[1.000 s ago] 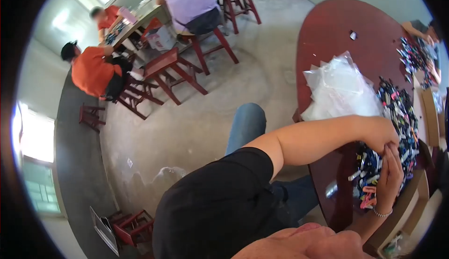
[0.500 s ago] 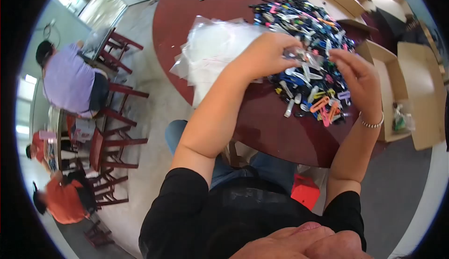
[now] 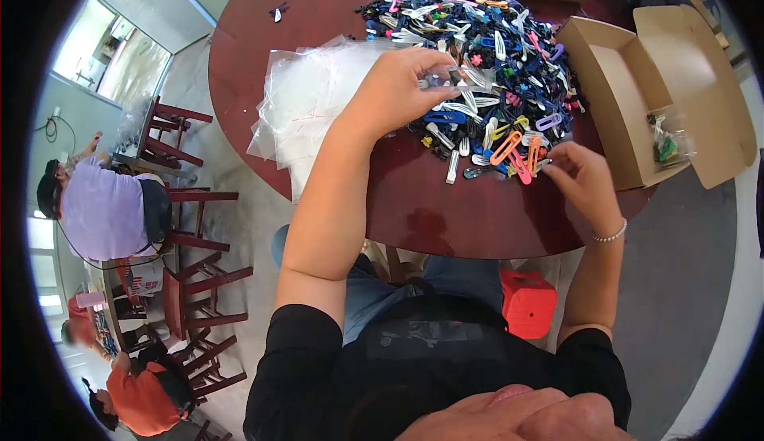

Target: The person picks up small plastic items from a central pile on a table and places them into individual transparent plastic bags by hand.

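My left hand (image 3: 406, 91) is closed with thumb and fingers on a small clear plastic bag (image 3: 476, 80), held over the left part of a heap of hair clips (image 3: 501, 51). What lies inside the bag is hard to make out. At the heap's lower right edge, my right hand (image 3: 585, 177) has its thumb and forefinger pinched at a small thing too hidden to name. Close by lie an orange snap clip (image 3: 506, 148), a pink one (image 3: 522, 168) and a purple one (image 3: 549, 122). Clear flat bags (image 3: 310, 99) are stacked left of the heap.
The round dark red table (image 3: 477, 226) curves in front of me. On the right stands an open cardboard box (image 3: 609, 107) with a small filled bag (image 3: 668, 142) in it. A red stool (image 3: 529, 306) is below. People sit at benches on the left.
My right hand has come down from over the heap's right side to its lower edge, fingers closing there. My left hand still holds the bag. The whole view has shifted.
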Motion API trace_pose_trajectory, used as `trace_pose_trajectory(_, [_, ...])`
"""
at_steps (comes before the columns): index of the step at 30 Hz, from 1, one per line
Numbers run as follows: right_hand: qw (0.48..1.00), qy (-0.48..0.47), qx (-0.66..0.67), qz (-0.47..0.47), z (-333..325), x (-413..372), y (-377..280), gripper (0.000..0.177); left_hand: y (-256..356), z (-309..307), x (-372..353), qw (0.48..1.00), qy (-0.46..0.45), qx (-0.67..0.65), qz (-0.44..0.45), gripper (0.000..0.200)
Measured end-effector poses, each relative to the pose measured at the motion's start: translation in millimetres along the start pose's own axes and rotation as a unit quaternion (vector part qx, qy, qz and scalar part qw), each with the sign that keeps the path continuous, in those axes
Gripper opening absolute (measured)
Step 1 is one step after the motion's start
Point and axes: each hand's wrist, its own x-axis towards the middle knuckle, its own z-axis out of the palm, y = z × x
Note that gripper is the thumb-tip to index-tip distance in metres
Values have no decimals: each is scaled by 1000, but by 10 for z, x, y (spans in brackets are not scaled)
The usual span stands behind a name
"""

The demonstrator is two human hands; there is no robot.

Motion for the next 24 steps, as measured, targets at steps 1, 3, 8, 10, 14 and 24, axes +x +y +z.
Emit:
trace_pose_trajectory(1, [999, 18, -15, 21, 68, -8, -84, 16, 8, 8, 3, 1000, -1, 1, 2, 30])
trace_pose_trajectory(3, [998, 38, -28, 42, 174, 9, -135, 17, 27, 24, -5, 1000, -6, -10, -9, 28])
trace_pose_trajectory(8, [978, 146, -132, -70, 353, 169, 0, 22, 2, 31, -8, 1000, -3, -4, -8, 28])
trace_pose_trajectory(10, [984, 133, -104, -56, 328, 168, -62, 19, -10, 29, -11, 1000, 0, -11, -13, 28])
trace_pose_trajectory(14, [994, 105, 23, 28, 290, 183, -79, 14, -18, 24, -10, 1000, -2, -11, -8, 30])
trace_pose_trajectory(24, [993, 100, -26, 53, 496, 236, -168, 16, -12, 10, -14, 1000, -4, 1, 7, 35])
